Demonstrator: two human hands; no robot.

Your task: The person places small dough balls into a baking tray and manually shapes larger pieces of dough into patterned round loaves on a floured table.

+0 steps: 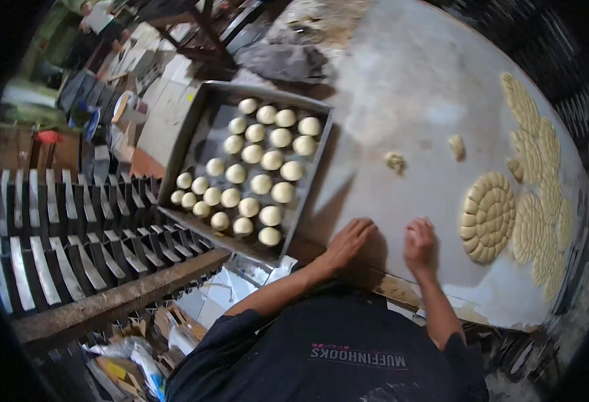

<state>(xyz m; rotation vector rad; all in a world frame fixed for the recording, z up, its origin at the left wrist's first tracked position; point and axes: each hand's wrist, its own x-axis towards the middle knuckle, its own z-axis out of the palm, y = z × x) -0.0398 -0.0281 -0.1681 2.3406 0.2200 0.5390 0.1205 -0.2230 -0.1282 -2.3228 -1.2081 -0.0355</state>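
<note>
My left hand (352, 242) rests low on the pale worktable (408, 80) near its front edge, fingers curled together and pointing down. Beside it on the right, my right hand (420, 242) is also closed, its fingers bent in toward the palm. Whatever lies under or inside either hand is hidden. To the left stands a metal tray (204, 137) holding several rows of round dough balls (251, 153). A round slab of dough (487, 218), scored into many small pieces, lies right of my right hand. Two small dough bits, one crumbly (395, 162) and one oblong (456, 147), sit farther back.
More cut dough slabs (542, 201) overlap along the table's right edge. Left of the tray are racks of metal slats (60, 261) with a wooden beam (120, 295). A dark grey cloth-like heap (284, 62) lies behind the tray. Another person (100, 27) is at the far left.
</note>
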